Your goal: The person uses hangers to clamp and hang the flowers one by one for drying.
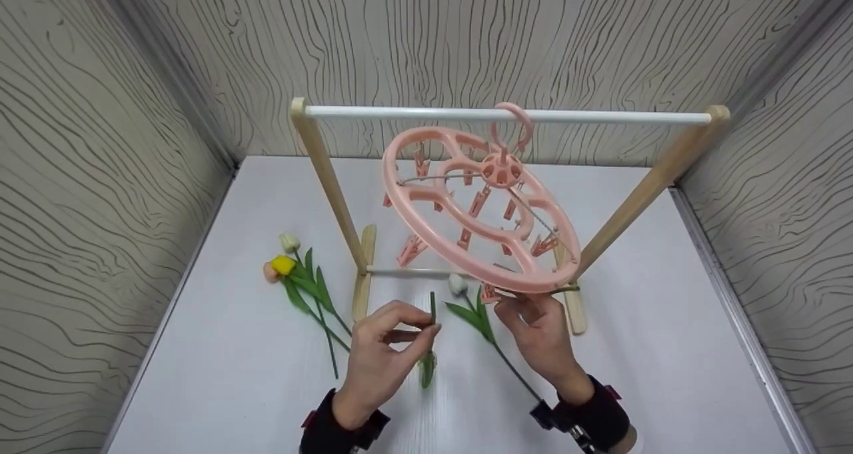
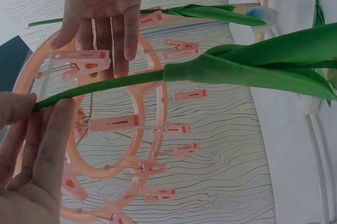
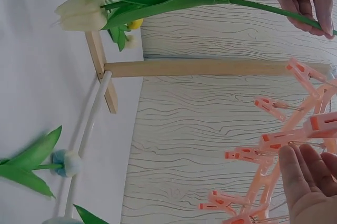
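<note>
- We are seeing the left hand [image 1: 390,351] pinching a white tulip [image 2: 221,72] near the free end of its stem, thumb and fingers clamped together on it.
- That tulip is hanging bloom-down above the worktop [image 1: 213,347], its stem end pointing up, well apart from the right hand.
- The right hand [image 1: 540,337] is reaching under the low edge of a pink hanger [image 1: 450,246], its fingers lying loosely extended and its thumb standing apart; we are not managing to tell whether it is touching the clip [image 1: 490,295] beside it.
- The hanger is tilting, its right side lower, with its hook looping over the white bar [image 1: 413,113] of a wooden stand [image 1: 330,187].
- In the left wrist view, we are also finding a bluish tulip [image 2: 210,13] hanging bloom-down beside the right hand, which is partly hiding its stem.
- A pale tulip [image 1: 483,319] is lying on the worktop between the two hands.
- Farther left, a yellow tulip [image 1: 283,265], a cream tulip [image 1: 289,243] and a peach tulip [image 1: 270,272] are lying close together.
- Both wrists are wearing black bands [image 1: 326,424].
</note>
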Motion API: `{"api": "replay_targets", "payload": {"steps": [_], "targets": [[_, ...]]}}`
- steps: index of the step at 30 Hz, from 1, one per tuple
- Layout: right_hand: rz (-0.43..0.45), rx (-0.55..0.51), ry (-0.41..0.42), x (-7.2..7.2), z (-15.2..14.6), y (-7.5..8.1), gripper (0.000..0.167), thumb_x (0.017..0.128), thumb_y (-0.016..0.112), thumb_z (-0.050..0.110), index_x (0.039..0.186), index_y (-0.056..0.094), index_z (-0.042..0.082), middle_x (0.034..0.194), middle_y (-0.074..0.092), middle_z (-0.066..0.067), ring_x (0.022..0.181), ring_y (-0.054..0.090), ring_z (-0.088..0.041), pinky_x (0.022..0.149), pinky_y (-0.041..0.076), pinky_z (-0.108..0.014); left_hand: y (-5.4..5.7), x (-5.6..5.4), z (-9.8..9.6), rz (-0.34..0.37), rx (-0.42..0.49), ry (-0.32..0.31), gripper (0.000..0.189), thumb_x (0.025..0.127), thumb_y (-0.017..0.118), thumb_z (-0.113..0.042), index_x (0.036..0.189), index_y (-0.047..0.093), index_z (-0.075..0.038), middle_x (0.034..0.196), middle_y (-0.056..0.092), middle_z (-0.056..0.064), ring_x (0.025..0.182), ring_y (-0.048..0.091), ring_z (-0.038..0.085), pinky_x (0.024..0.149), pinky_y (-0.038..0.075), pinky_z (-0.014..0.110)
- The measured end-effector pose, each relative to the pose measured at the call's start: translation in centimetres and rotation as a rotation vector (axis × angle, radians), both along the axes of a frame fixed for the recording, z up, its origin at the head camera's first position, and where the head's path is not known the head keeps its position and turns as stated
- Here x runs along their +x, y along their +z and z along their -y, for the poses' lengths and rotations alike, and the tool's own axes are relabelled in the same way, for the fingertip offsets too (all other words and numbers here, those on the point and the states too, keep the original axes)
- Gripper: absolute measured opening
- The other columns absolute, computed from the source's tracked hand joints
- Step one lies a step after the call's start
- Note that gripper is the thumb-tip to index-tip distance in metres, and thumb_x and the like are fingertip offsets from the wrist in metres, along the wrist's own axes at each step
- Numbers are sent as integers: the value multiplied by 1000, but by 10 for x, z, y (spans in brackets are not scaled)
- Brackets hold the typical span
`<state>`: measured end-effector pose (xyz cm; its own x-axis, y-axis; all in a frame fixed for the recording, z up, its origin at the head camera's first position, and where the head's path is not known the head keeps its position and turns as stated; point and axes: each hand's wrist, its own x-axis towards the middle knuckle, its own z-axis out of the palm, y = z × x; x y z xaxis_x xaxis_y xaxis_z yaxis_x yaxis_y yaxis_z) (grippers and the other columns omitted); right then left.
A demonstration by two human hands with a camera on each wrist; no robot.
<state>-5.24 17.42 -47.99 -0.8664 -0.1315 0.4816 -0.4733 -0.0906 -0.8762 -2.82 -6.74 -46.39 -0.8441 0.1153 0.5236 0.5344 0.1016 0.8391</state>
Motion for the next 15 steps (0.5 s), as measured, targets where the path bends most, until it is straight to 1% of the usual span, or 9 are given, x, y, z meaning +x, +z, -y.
{"api": "replay_targets", "payload": {"steps": [4,7,11,15], "targets": [[-6,-52,52,-5,6,2,62,96,60,-24,150,56,6,140,71,10,125,71,-4,106,61,-20,0,0,0,3,5,0,10,93,80,7,97,76,-1,92,78,13,89,77,5,67,69,25],[-17,-77,63,-8,10,5,61,96,61,-24,150,54,3,138,72,8,124,73,-6,106,62,-21,0,-1,0,-5,12,1,13,91,80,9,97,77,-2,91,77,15,89,76,4,67,69,25],[-32,-84,55,-10,13,9,61,95,65,-21,148,57,9,133,74,6,119,75,-7,105,62,-21,1,-2,1,-21,20,5,16,90,80,12,97,77,-2,90,76,17,90,76,4,67,69,25],[-47,-106,33,-9,15,12,58,94,68,-20,144,62,10,128,76,6,115,76,-6,102,63,-21,3,-4,1,-28,16,12,19,88,80,14,97,77,-2,90,77,16,89,76,3,67,69,25]]}}
